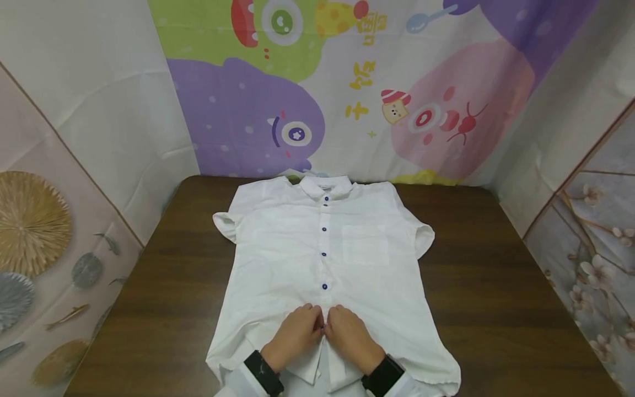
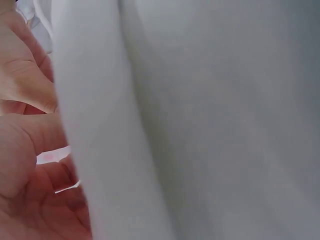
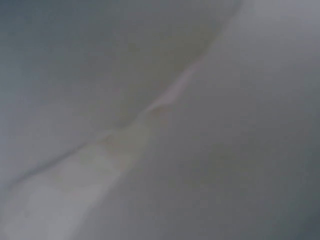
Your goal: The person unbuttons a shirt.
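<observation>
On the left wall, a panel printed with fan shapes and small fish [image 1: 35,220] is seen; it only closes the scene. Next to it, the dark wooden counter [image 1: 163,286] is covered in its middle by a white short-sleeved shirt [image 1: 297,242], which is laid flat, front side up, with the collar [image 1: 324,186] turned away from the person and the hem near the front edge. It seems the shirt was spread like this so that the front strip can be reached easily. Four blue buttons [image 1: 324,253] are counted along the middle line and they look fastened; below them the two front edges fall apart.

The left hand [image 1: 295,333] is placed on the shirt just under the lowest visible button, its fingers curled, and its grip is clamped on the left front edge. In the left wrist view, the cloth is seen close before the fingers [image 2: 25,150]. Touching it, the right hand [image 1: 349,336] is pinching the opposite edge in the same way, so both edges are brought together at one spot, probably at a button. The right wrist view is filled only with blurred white cloth. A chest pocket [image 1: 364,242] is seen further right, and behind, a cartoon cloth [image 1: 347,82] hangs
</observation>
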A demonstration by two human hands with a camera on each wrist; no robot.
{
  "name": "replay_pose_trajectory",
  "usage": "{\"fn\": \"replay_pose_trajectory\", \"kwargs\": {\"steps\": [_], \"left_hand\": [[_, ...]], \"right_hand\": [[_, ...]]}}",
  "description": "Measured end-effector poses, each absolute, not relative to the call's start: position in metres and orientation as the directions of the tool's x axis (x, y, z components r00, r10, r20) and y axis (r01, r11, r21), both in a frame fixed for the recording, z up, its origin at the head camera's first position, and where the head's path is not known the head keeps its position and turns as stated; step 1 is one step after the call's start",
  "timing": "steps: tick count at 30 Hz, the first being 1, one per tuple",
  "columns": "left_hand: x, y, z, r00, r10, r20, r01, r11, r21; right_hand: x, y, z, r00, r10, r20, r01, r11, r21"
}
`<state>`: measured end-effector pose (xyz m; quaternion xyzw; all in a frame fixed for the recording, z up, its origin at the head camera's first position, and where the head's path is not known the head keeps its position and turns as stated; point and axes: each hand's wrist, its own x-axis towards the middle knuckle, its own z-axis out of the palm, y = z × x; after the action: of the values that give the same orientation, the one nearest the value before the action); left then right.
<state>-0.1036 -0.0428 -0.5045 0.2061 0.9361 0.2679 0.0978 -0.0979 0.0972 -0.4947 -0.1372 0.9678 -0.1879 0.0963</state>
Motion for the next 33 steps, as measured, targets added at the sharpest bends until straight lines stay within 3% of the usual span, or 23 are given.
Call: {"fn": "replay_pose_trajectory", "kwargs": {"steps": [9,17,33], "left_hand": [[-0.102,-0.044,-0.504,-0.9,0.428,-0.077,0.305,0.748,0.59],[-0.101,-0.05,-0.491,-0.918,0.395,-0.019,0.287,0.699,0.655],[-0.108,-0.076,-0.449,-0.927,0.369,0.071,0.308,0.636,0.708]], "right_hand": [[-0.098,0.098,-0.49,-0.94,-0.285,-0.186,-0.176,0.875,-0.452],[-0.094,0.106,-0.477,-0.954,-0.286,-0.091,-0.2,0.832,-0.518],[-0.102,0.138,-0.463,-0.972,-0.231,-0.047,-0.175,0.841,-0.512]]}}
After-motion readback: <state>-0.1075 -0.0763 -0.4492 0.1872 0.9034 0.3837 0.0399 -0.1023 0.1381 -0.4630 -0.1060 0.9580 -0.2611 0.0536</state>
